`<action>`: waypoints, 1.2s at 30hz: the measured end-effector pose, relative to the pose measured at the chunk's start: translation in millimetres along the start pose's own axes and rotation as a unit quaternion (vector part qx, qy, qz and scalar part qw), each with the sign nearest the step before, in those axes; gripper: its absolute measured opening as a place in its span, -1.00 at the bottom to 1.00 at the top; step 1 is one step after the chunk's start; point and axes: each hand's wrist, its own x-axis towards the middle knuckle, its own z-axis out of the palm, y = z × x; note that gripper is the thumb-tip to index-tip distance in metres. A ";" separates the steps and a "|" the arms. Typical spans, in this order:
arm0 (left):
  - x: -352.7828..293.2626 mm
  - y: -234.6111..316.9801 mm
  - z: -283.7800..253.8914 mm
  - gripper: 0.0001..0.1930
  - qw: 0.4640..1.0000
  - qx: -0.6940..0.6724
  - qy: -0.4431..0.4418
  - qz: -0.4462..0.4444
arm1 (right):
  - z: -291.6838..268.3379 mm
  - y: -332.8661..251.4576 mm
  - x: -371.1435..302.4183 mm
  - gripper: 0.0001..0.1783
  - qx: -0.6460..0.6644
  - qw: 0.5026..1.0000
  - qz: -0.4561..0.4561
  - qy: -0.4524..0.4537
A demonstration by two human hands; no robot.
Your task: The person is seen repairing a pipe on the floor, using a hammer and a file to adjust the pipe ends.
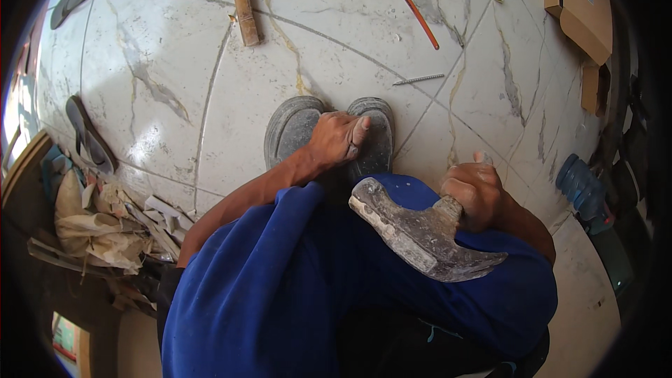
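My right hand (476, 192) is wrapped round the handle of a worn claw hammer (413, 227). The hammer's grey, dust-caked head lies above my blue-clothed right thigh, its claw toward the right. Over my grey shoes (290, 129), my left hand (339, 138) is closed, with the thumb against the curled fingers. Whatever it may hold is hidden. A ridged metal nail or screw (418, 80) lies on the tiled floor beyond my shoes, to the right. Farther off are a red and dark pencil-like stick (413, 7) and a wooden strip (243, 7).
Two dark sandals (89, 134) lie at the left. Scraps of wood and a crumpled cream sack (91, 227) are heaped at the lower left. An opened cardboard box (584, 10) stands at the far right, and a blue plastic bottle (579, 183) is nearer. Small chips litter the floor.
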 end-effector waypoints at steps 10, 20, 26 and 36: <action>-1.9 -0.1 0.7 -0.65 0.999 0.000 -0.028 -0.030 | 1.2 5.6 -5.3 -0.67 -0.072 0.997 0.010 -0.022; 1.2 -2.8 0.6 -0.68 1.000 -0.004 -0.006 -0.003 | -0.3 4.0 -6.7 -0.66 -0.111 0.992 0.030 -0.060; 0.0 -5.8 3.8 -0.70 1.000 0.001 -0.012 0.001 | 15.1 10.9 -9.5 -0.68 -0.059 0.980 0.129 -0.138; 0.9 -3.3 1.5 -0.70 1.000 -0.013 -0.019 0.001 | 19.9 18.1 -14.9 -0.76 -0.098 0.991 0.049 -0.082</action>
